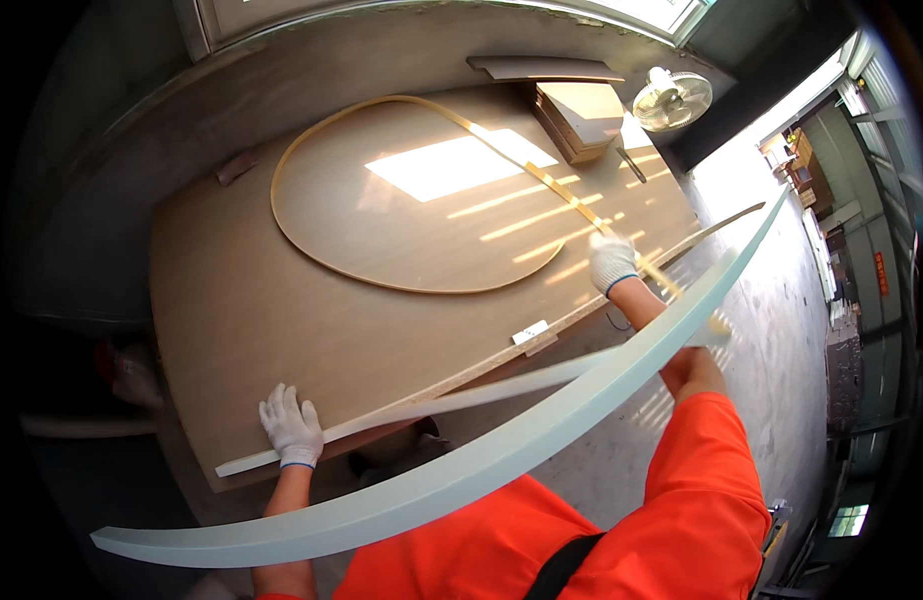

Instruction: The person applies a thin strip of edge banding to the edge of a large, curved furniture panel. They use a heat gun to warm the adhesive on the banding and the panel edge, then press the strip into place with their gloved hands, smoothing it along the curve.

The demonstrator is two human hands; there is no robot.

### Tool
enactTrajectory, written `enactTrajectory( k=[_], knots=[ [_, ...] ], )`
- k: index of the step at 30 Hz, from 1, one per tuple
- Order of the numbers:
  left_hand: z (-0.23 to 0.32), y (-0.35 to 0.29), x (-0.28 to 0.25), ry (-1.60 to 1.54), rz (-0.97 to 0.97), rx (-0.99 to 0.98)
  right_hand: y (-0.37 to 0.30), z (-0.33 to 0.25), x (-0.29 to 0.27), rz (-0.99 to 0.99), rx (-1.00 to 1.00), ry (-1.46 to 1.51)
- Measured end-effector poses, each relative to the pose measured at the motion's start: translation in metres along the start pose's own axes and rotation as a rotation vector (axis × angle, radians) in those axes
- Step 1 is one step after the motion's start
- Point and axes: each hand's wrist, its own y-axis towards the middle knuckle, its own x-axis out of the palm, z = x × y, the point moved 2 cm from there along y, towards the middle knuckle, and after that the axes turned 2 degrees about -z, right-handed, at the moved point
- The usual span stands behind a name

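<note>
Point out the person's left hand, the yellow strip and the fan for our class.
Left hand point(293, 430): head view, back of the white glove.
Yellow strip point(564, 191): head view, its upper-right stretch.
Fan point(674, 101): head view, its round cage.

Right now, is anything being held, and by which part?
The right hand seems closed around the yellow strip partway along; the left hand lies open across the white strip.

head view | wide fisheye | faces down | table point(217, 330) near, below
</note>
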Motion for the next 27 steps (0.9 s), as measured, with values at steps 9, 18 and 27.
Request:
enactTrajectory(
  k=[9,18,27],
  knots=[
    [0.002,-0.006,-0.004,0.003,-0.026,-0.05,-0.232,-0.067,0.075,-0.305,0.308,1.067],
    [0.009,0.001,-0.003,0.032,-0.033,-0.027,-0.065,-0.049,-0.02,-0.023,0.479,1.86],
    [-0.003,-0.004,0.008,0.026,0.089,-0.018,-0.189,-0.438,-0.084,0.027,-0.519,0.981]
  ],
)
